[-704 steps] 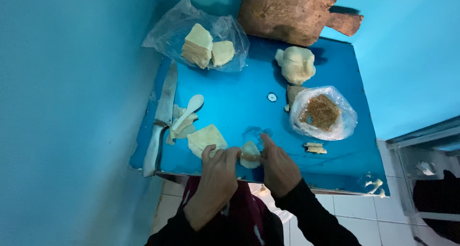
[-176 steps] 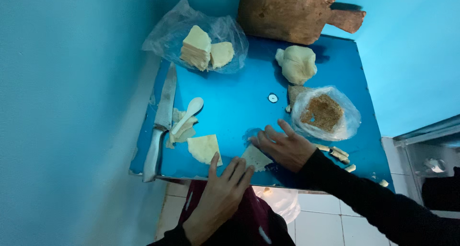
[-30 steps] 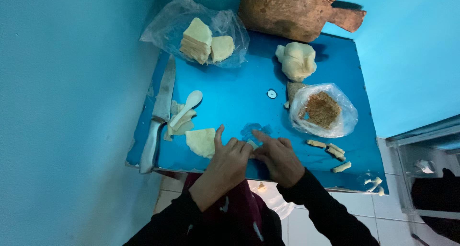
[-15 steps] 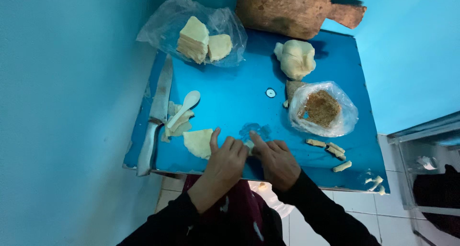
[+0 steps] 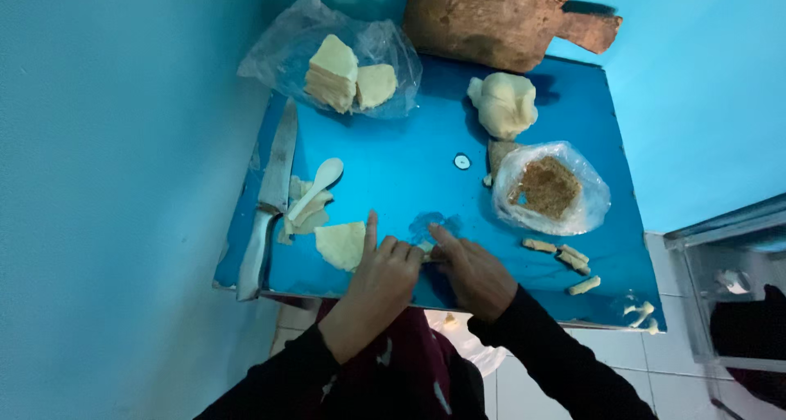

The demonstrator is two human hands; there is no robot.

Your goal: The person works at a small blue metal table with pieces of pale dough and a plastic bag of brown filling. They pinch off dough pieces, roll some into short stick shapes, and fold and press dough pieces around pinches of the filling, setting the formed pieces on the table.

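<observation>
Your left hand (image 5: 378, 281) and right hand (image 5: 471, 273) meet at the near edge of the blue table (image 5: 393, 166), about midway along it. The fingertips of both close in on a small pale piece of dough (image 5: 426, 248) lying on the table between them; most of it is hidden under your fingers. Your left forefinger sticks straight out toward the far edge, and the other fingers are curled. Your right fingers are bunched and pointing left onto the dough.

Just left of your left hand, touching it, a flat wrapper (image 5: 340, 244) lies near the near edge. Farther left a white spoon (image 5: 315, 187) rests across a few dough scraps (image 5: 307, 215), and a knife (image 5: 266, 203) lies along the left edge with its handle toward the near-left corner.

To the right of your right hand, four small rolls (image 5: 565, 260) lie apart from one another toward the near-right corner, with two more bits (image 5: 643, 313) right at that corner. Beyond them, near the right edge, an open bag of brown filling (image 5: 548, 187) sits on the table. A dough ball (image 5: 503, 105) lies just beyond the bag, toward the far edge. A small white cap (image 5: 463, 162) lies near the middle of the table.

At the far-left corner a clear bag with stacked wrappers (image 5: 344, 72) hangs over the edge. A wooden board (image 5: 499, 15) leans at the far edge.
</observation>
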